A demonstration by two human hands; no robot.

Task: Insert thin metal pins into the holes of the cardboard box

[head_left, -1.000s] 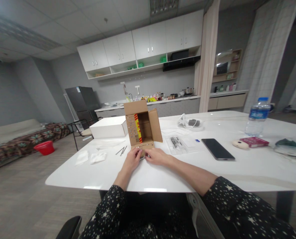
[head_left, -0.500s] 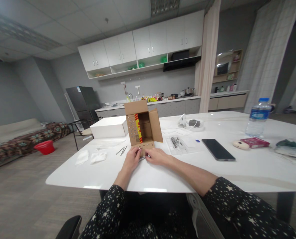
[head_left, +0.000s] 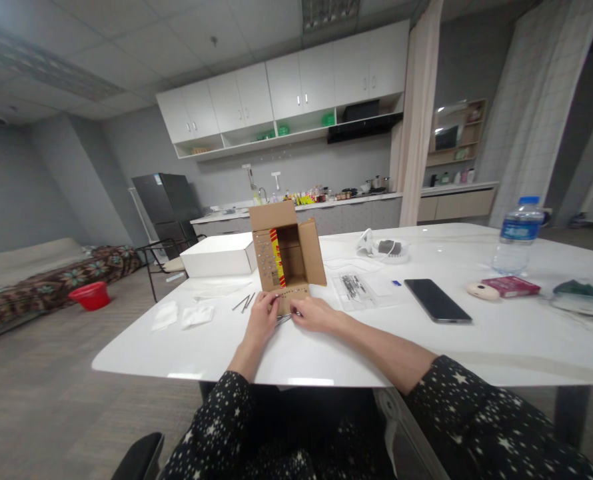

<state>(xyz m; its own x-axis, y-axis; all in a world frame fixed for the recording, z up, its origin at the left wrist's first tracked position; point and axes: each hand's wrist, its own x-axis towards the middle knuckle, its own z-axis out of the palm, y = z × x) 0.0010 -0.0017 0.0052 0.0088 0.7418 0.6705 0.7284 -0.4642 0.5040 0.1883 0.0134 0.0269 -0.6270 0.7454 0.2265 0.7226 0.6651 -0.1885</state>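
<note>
An opened cardboard box [head_left: 264, 260] with a red and yellow strip stands in front of me, its mouth toward me. Rows of tiny pieces dot its left flap and its lower flap [head_left: 289, 303]. My left hand [head_left: 263, 319] is closed at the left edge of the lower flap, fingertips pinched together. On the flap's right side my right hand [head_left: 312, 313] is closed too, fingers curled. What either holds is too small or hidden to make out. Thin shiny metal pieces [head_left: 283, 319] lie between the hands at the flap's near edge.
Left of the box are metal tweezers-like tools [head_left: 247, 303], white tissues [head_left: 197, 317] and a white box [head_left: 219, 255]. To the right are a clear packet of dark pieces [head_left: 355, 288], a phone [head_left: 436, 300], a pink box [head_left: 511, 287] and a water bottle [head_left: 517, 235].
My left hand has shifted slightly left and away from my right hand, showing more of the lower flap. The right hand stays in nearly the same place.
</note>
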